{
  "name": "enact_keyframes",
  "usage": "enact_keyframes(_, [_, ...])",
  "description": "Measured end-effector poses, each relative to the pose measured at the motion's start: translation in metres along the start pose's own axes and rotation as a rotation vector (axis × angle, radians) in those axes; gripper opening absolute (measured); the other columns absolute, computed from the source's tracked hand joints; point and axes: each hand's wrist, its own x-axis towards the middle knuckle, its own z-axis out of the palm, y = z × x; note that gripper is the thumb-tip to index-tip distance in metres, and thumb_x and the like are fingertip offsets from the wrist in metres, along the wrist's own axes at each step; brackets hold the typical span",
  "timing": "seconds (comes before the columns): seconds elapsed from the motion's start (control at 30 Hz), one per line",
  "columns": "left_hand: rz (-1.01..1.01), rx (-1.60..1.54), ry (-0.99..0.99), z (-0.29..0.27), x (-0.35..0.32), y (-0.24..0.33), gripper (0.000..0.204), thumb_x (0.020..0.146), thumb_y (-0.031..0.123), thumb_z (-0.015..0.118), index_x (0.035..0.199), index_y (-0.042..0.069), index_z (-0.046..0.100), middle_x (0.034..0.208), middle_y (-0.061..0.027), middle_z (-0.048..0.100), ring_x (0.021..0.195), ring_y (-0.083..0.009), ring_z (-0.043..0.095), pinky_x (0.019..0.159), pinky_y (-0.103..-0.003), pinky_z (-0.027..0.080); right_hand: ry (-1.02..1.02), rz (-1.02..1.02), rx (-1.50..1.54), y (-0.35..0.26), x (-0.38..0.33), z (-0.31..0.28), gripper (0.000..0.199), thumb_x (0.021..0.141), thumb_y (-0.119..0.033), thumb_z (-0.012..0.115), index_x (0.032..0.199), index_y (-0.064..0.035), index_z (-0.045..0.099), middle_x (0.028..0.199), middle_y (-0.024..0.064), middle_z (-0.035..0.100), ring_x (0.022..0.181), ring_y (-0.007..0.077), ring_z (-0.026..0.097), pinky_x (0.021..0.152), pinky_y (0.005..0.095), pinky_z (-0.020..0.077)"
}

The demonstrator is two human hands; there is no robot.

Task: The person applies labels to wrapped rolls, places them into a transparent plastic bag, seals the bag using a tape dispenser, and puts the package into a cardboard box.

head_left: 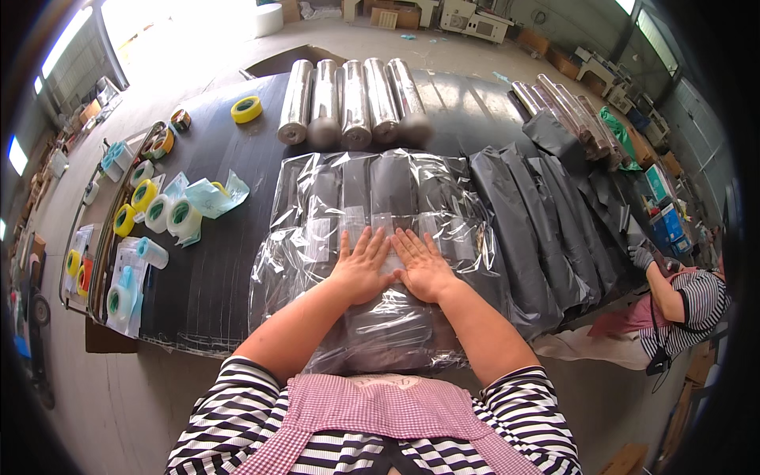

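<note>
Flat and spread, the grip is clamped on nothing: the left hand (362, 267) and right hand (425, 267) rest palm down on the wrapped bundle (393, 321), thumbs touching or nearly so. That bundle lies in the middle of the frame, dark lengths side by side under loose, shiny clear film (283, 273). Pressing the film down seems to be the step in hand; it would go best with weight shared across both palms and fingertips light, so no nail catches the plastic. Creases show clearly towards both sides, so strokes from the centre outward look the safer way to ease them. Dark packets (546, 229) lie close at centre right, so a wide stroke that way should stop short. Silver rolls (356, 103) at top centre and tape rolls (192, 227) at left sit on the black worktop (214, 277); a co-worker's gloved hand (640, 256) shows at far right.
</note>
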Motion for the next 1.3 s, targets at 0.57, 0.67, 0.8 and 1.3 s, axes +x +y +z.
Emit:
enact_keyframes(0.57, [-0.970, -0.639, 0.242, 0.019, -0.051, -0.137, 0.101, 0.088, 0.070, 0.054, 0.143, -0.011, 0.034, 0.142, -0.0378, 0.041, 0.132, -0.0481, 0.043, 0.109, -0.047, 0.037, 0.226, 0.855, 0.879, 0.163, -0.032, 0.031, 0.080, 0.091, -0.061, 0.059, 0.120, 0.0135, 0.061, 0.116, 0.0305, 0.065, 0.112, 0.0403, 0.062, 0.096, 0.0435, 0.0464])
enact_keyframes(0.67, [-1.057, -0.748, 0.309, 0.030, -0.040, -0.120, 0.090, 0.083, 0.062, 0.069, 0.129, -0.012, 0.048, 0.124, -0.0287, 0.059, 0.116, -0.0395, 0.059, 0.097, -0.046, 0.046, 0.205, 0.905, 1.357, 0.144, -0.006, 0.029, 0.067, 0.084, -0.048, 0.077, 0.107, 0.0138, 0.068, 0.106, 0.0232, 0.070, 0.095, 0.0310, 0.067, 0.084, 0.0427, 0.0514])
enact_keyframes(0.8, [-1.043, -1.404, 0.181, 0.015, -0.051, -0.127, 0.056, 0.089, 0.039, 0.074, 0.116, -0.008, 0.059, 0.103, -0.0160, 0.068, 0.088, -0.0257, 0.067, 0.077, -0.042, 0.054, 0.287, 0.876, 1.629, 0.147, -0.009, 0.033, 0.052, 0.082, -0.033, 0.083, 0.104, 0.0116, 0.069, 0.101, 0.0203, 0.071, 0.084, 0.0279, 0.069, 0.074, 0.0428, 0.0544])
enact_keyframes(1.3, [-0.621, -0.815, 0.476, 0.084, -0.040, -0.236, 0.027, 0.095, 0.019, 0.060, 0.097, -0.006, 0.068, 0.087, -0.0108, 0.069, 0.076, -0.0192, 0.060, 0.070, -0.036, 0.048, 0.524, 1.088, 0.903, 0.099, 0.000, 0.040, 0.037, 0.091, -0.036, 0.060, 0.102, -0.0033, 0.073, 0.105, 0.0217, 0.071, 0.102, 0.0376, 0.068, 0.089, 0.0473, 0.0534])
